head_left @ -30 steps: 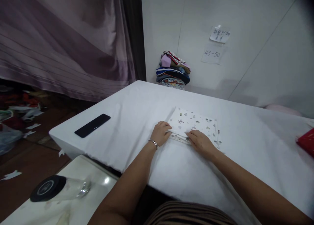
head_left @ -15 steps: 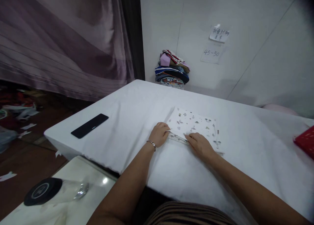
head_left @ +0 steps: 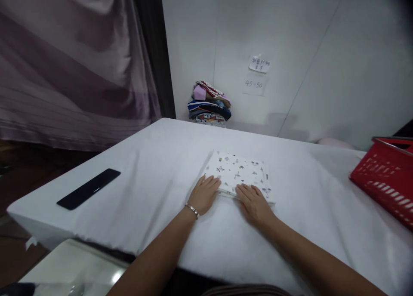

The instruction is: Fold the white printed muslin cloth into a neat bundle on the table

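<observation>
A folded white cloth (head_left: pixel 238 169) printed with small plants and shapes lies flat on the white-covered table (head_left: pixel 155 154). On its near left corner rests my left hand (head_left: pixel 204 195), fingers stretched out and a bracelet (head_left: pixel 192 210) at the wrist. My right hand (head_left: pixel 254 203) lies with extended fingers on the cloth's near edge, right of the middle. Neither hand grips the fabric. Folded layers show along the near edge between the two hands.
A dark flat slab (head_left: pixel 88 188) lies on the table's left. To the right stands a red basket (head_left: pixel 387 175). Stacked folded clothes (head_left: pixel 209 104) rise beyond the far edge, below paper signs (head_left: pixel 254 83) on the wall. A pale side table (head_left: pixel 71 261) adjoins at lower left.
Both hands have let go of the cloth's near edge and now lie flat on it; the lifted fold is down. The view has turned right and up, bringing more of the red basket in.
</observation>
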The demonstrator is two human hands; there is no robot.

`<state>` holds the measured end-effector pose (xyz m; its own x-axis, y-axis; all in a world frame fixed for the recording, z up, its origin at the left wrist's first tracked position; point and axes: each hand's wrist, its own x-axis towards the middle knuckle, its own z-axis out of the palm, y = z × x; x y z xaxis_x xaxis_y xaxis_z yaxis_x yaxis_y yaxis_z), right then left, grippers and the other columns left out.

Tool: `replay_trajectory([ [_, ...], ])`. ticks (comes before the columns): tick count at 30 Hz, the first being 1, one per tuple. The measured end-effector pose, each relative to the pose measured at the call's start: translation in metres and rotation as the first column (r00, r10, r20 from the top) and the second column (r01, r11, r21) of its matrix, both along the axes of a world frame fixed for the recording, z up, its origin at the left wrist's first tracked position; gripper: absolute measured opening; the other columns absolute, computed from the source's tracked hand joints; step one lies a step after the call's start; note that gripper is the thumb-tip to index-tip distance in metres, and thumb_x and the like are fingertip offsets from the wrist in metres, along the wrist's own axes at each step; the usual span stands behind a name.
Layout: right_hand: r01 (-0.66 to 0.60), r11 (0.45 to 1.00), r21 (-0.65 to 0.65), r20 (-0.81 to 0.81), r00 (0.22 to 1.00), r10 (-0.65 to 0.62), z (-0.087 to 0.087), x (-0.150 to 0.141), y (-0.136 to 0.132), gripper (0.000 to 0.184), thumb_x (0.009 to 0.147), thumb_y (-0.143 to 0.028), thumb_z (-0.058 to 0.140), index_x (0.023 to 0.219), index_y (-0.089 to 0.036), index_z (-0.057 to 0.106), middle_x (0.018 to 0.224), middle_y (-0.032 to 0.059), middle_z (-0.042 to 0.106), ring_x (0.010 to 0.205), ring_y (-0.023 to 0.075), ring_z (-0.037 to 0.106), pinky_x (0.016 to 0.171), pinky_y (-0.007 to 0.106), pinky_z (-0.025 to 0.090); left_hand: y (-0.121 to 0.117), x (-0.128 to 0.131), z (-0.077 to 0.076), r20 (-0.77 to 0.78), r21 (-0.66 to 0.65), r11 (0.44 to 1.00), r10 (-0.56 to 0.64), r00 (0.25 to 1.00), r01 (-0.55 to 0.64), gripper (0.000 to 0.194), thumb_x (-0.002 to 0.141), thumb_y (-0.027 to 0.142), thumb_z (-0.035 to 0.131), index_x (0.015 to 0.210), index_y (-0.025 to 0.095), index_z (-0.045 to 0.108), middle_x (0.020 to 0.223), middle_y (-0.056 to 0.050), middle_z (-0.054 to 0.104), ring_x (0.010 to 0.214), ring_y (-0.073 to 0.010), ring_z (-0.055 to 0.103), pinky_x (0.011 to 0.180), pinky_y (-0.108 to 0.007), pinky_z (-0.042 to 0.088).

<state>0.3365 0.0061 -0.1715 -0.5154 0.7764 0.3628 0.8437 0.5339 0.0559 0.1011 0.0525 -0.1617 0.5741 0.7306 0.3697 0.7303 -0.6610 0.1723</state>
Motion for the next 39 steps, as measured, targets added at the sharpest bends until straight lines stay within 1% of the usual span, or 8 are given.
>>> replay_trajectory([
  [8,0.132,0.991,-0.002,-0.014,0.991,-0.132,-0.011,0.074,-0.032,0.045,0.094,-0.021,0.033,0.138,-0.022,0.039,0.138,0.0084,0.046,0.128,0.0228,0.04,0.103,0.045,0.034,0.003,-0.005,-0.001,0.031,-0.073,0.997,-0.007,0.999,0.009,0.035,0.092,0.024,0.037,0.123,0.025,0.053,0.134,-0.002,0.052,0.128,-0.0204,0.042,0.11,-0.046,0.025],
  [13,0.122,0.992,-0.041,-0.037,0.992,-0.124,-0.006,0.071,-0.032,0.045,0.092,-0.025,0.035,0.137,-0.021,0.04,0.139,0.0083,0.045,0.13,0.0237,0.039,0.105,0.048,0.031,0.009,-0.002,0.009,0.172,-0.144,0.988,0.083,0.982,-0.058,0.03,0.092,0.033,0.037,0.1,0.027,0.065,0.112,0.0,0.067,0.112,-0.0176,0.055,0.1,-0.038,0.039],
  [16,0.118,0.992,-0.05,-0.097,0.988,-0.123,0.008,0.059,-0.019,0.044,0.093,-0.031,0.036,0.136,-0.019,0.042,0.14,0.0094,0.043,0.132,0.0244,0.034,0.108,0.05,0.027,0.026,0.001,0.02,0.233,-0.15,0.968,0.232,0.944,-0.201,0.029,0.09,0.032,0.04,0.092,0.024,0.067,0.112,-0.002,0.066,0.11,-0.0172,0.056,0.098,-0.034,0.041],
  [21,0.301,0.943,-0.139,-0.294,0.897,-0.33,0.022,0.063,0.025,0.049,0.092,-0.039,0.037,0.132,-0.012,0.047,0.141,0.0156,0.04,0.133,0.0273,0.033,0.105,0.047,0.033,0.063,0.007,0.034,0.059,-0.339,0.796,0.55,0.833,-0.502,0.042,0.088,0.038,0.041,0.121,0.015,0.052,0.134,-0.012,0.05,0.123,-0.0226,0.046,0.101,-0.034,0.037],
  [24,0.447,0.833,-0.326,-0.369,0.751,-0.548,0.014,0.077,0.052,0.056,0.087,-0.04,0.043,0.133,-0.009,0.044,0.134,0.02,0.047,0.122,0.0308,0.047,0.093,0.047,0.045,0.077,0.01,0.035,-0.074,-0.475,0.672,0.613,0.786,-0.569,0.047,0.09,0.043,0.036,0.123,0.012,0.049,0.124,-0.017,0.057,0.113,-0.0259,0.055,0.091,-0.036,0.043],
  [28,0.441,0.763,-0.472,-0.413,0.654,-0.634,-0.005,0.087,0.073,0.062,0.08,-0.037,0.051,0.135,-0.009,0.042,0.125,0.0192,0.056,0.106,0.03,0.059,0.085,0.045,0.05,0.082,0.014,0.032,-0.122,-0.512,0.62,0.633,0.764,-0.595,0.043,0.09,0.042,0.033,0.113,0.011,0.052,0.115,-0.02,0.062,0.107,-0.0293,0.059,0.085,-0.038,0.044],
  [34,0.411,0.849,-0.331,-0.491,0.694,-0.527,-0.015,0.113,0.091,0.058,0.076,-0.025,0.051,0.133,-0.019,0.047,0.117,0.0106,0.063,0.092,0.0252,0.065,0.08,0.041,0.051,0.059,0.026,0.023,-0.138,-0.531,0.625,0.603,0.786,-0.572,0.038,0.091,0.04,0.03,0.113,0.015,0.048,0.111,-0.017,0.064,0.101,-0.0269,0.062,0.079,-0.035,0.044],
  [39,0.443,0.836,-0.322,-0.259,0.809,-0.528,0.002,0.125,0.091,0.048,0.079,-0.025,0.051,0.127,-0.016,0.053,0.123,0.014,0.059,0.108,0.0284,0.058,0.089,0.042,0.047,0.034,0.031,0.024,-0.162,-0.487,0.673,0.557,0.815,-0.557,0.038,0.09,0.042,0.03,0.116,0.018,0.044,0.102,-0.014,0.067,0.095,-0.0263,0.063,0.076,-0.036,0.045],
])
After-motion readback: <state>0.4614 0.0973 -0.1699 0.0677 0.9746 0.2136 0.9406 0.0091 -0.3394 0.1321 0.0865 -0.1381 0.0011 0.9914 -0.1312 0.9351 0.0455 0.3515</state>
